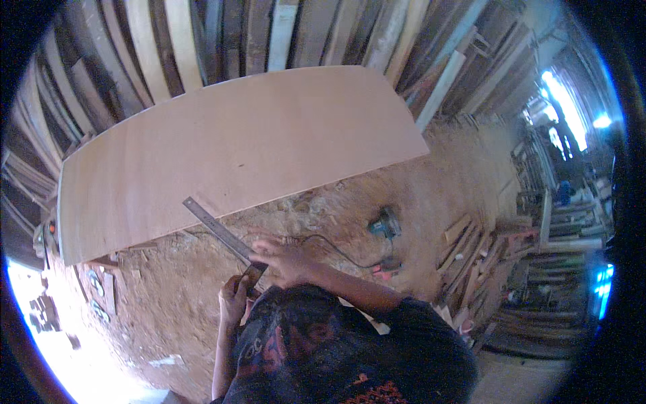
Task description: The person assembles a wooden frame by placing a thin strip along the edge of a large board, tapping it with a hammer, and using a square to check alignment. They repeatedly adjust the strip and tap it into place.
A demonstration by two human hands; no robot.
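Note:
A try square (pixel 219 229), with a long metal blade and a dark stock, is held out in front of my body. Its blade points up and left, and the tip overlaps the near edge of a large plywood sheet (pixel 256 141). My left hand (pixel 233 296) is closed round the dark stock. On the blade near the corner rest the bent fingers of my right hand (pixel 282 261), gripping it. Whether the blade tip touches the plywood, I cannot tell.
A green power tool (pixel 385 223) with a black cord lies on the dirt floor (pixel 336 215), right of my hands. Tall boards (pixel 282 34) lean behind the plywood. Wood offcuts (pixel 471 252) are piled at right. Several small items (pixel 101 293) lie at left.

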